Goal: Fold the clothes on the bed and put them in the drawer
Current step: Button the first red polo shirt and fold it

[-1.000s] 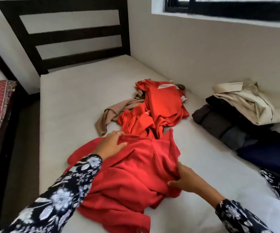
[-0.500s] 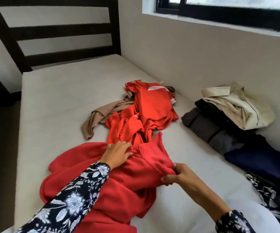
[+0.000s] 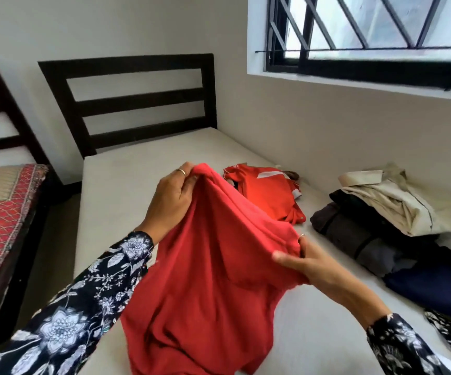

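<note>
A large red garment (image 3: pixel 208 280) hangs above the bed's pale mattress (image 3: pixel 127 185), its lower part bunched near the front edge. My left hand (image 3: pixel 173 198) grips its upper edge at the top left. My right hand (image 3: pixel 300 263) pinches the same edge lower on the right. Behind it lies an orange-red shirt (image 3: pixel 267 196) with a white patch, crumpled on the mattress. The drawer is not in view.
A pile of clothes lies along the wall on the right: a cream garment (image 3: pixel 400 204) on top, dark grey ones (image 3: pixel 354 234) under it, a navy one (image 3: pixel 435 288) nearest. A dark slatted headboard (image 3: pixel 137 104) stands at the far end. A second bed (image 3: pixel 2 207) with a red patterned cover stands left.
Both hands have lifted the red garment off the mattress and spread its upper edge. The camera has tilted up, so the window now shows.
</note>
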Demonstrator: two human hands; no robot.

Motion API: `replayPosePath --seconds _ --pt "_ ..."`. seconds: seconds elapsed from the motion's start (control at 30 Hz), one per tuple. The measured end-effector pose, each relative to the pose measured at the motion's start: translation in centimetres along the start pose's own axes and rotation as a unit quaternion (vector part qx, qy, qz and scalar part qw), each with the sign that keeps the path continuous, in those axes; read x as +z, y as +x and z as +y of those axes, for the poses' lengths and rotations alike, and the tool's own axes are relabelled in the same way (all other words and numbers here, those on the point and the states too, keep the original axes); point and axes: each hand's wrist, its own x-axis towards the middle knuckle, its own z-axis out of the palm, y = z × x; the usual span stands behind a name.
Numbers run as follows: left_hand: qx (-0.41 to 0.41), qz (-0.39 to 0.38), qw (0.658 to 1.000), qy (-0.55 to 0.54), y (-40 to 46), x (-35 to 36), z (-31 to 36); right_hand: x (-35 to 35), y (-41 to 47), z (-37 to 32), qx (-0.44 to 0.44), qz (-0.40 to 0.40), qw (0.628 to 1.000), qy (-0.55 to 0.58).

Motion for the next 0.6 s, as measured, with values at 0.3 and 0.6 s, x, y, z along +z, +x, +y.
replayPosePath --seconds 0.3,0.6 --pt "0.133 -0.013 0.964 0.230 4.8 -6.5 2.7 -3.7 3.7 -5.1 -0.040 0.117 0.915 -0.383" --pt "0.194 0.023 0.914 0.355 12.9 -13.9 6.9 -5.2 1.9 -24.5 -0.209 0.361 0.780 -0.466"
